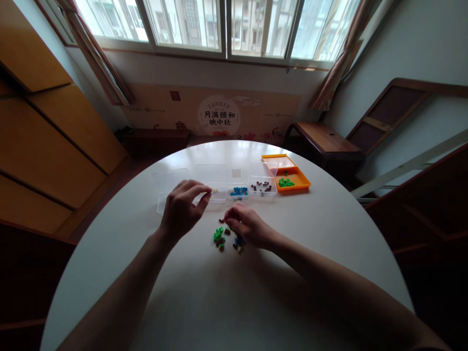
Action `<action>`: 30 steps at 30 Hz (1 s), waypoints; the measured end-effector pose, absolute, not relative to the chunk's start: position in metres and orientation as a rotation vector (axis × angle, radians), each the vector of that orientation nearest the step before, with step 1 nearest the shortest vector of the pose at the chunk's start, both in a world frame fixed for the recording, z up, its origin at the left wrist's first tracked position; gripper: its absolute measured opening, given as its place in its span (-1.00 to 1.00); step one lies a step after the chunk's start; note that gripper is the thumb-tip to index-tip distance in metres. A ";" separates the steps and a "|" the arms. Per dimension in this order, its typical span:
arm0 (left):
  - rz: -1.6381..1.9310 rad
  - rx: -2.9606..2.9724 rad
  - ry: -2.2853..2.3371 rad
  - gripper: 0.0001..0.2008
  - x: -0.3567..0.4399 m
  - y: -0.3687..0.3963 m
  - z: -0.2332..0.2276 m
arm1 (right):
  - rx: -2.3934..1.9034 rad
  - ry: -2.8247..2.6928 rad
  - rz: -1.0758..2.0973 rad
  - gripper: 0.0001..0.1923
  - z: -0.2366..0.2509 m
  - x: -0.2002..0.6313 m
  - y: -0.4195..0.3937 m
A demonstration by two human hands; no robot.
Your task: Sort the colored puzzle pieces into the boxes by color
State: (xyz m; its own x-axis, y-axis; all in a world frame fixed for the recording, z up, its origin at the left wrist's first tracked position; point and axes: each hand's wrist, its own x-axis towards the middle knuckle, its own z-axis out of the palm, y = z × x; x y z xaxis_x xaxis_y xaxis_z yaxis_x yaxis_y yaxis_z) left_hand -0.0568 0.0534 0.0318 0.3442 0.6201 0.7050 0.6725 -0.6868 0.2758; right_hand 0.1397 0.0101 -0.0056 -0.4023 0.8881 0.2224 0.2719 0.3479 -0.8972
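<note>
A small pile of green, brown and blue beads [221,238] lies on the round white table [226,292]. My right hand [245,226] rests on the pile's right side, fingertips pinched down among the beads. My left hand [183,208] hovers over a clear plastic box [215,192] with thumb and forefinger pinched together; whether a bead is between them is too small to tell. A few pale beads lie in that box.
A row of clear boxes holds blue beads [239,191] and brown beads [262,186]. An orange tray [298,181] with green beads sits at the row's right end. A wooden bench [321,139] stands beyond the table under the window.
</note>
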 end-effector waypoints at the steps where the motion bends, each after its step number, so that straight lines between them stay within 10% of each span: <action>1: -1.277 -2.537 -1.176 -0.92 -0.055 0.052 0.032 | -0.984 -1.709 1.193 -0.90 -0.006 0.140 0.013; 13: -1.227 -2.780 -0.712 -0.99 -0.033 0.039 0.040 | -0.737 -1.024 1.739 -0.69 0.004 0.139 0.015; 30: -1.463 -2.437 -1.037 -0.99 -0.055 0.055 0.026 | -0.948 -1.150 1.511 -0.81 -0.005 0.142 0.017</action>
